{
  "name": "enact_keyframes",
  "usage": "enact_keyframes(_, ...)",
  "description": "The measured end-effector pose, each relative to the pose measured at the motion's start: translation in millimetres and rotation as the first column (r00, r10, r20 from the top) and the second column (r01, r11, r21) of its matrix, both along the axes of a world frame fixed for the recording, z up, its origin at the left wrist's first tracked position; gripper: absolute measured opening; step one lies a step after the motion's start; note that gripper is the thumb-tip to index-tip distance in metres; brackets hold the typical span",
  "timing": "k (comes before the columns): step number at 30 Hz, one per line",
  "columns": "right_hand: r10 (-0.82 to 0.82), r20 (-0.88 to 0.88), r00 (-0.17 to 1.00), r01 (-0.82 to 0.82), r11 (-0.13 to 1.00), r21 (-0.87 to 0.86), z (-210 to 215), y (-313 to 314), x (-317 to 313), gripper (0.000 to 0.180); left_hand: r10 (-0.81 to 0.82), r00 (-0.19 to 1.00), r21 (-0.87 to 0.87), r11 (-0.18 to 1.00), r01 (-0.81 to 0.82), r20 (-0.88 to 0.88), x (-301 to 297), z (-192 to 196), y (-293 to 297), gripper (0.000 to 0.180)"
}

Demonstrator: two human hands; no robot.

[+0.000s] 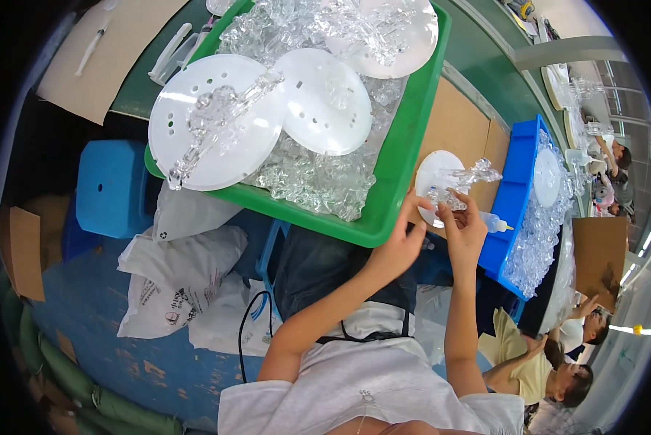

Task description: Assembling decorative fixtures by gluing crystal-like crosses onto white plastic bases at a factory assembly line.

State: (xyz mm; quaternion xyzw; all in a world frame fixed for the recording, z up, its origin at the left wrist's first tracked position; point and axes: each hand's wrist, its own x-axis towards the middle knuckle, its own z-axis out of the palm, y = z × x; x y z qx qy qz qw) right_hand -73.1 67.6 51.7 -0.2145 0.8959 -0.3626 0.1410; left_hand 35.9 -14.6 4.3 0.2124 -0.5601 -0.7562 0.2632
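Hands meet over a white disc point(433, 170): left hand point(401, 243) pinches its rim, right hand point(465, 230) grips a clear plastic figurine point(459, 183) beside the green tray point(405, 145).

Trays of clear plastic parts crowd a workbench.
A green tray point(405, 145) holds white discs point(324, 101); beside it sit a blue tray point(510, 196), blue stool point(112, 188) and white bags point(180, 283).
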Motion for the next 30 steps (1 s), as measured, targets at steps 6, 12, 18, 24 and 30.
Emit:
enact_keyframes(6,0.014,0.195,0.981,0.039,0.964,-0.263,13,3,-10,0.035,0.154,0.956,0.747,0.659,0.088,-0.248,-20,3,-5,0.037)
enact_keyframes(12,0.017,0.306,0.952,0.102,0.924,-0.369,14,17,-13,0.037,0.009,0.956,0.689,0.696,0.203,-0.292,-24,10,0,0.053)
enact_keyframes(18,0.016,0.278,0.960,0.082,0.937,-0.340,20,27,-14,0.037,0.008,0.951,0.625,0.756,0.196,-0.309,-25,10,12,0.053)
enact_keyframes(24,0.005,0.047,0.999,0.001,0.993,-0.117,32,18,0,0.032,0.020,0.957,0.619,0.767,0.171,-0.290,-25,9,19,0.047)
enact_keyframes(30,0.044,0.012,0.999,-0.044,0.999,-0.002,39,20,-10,0.036,0.045,0.955,0.576,0.805,0.138,-0.293,-26,7,21,0.044)
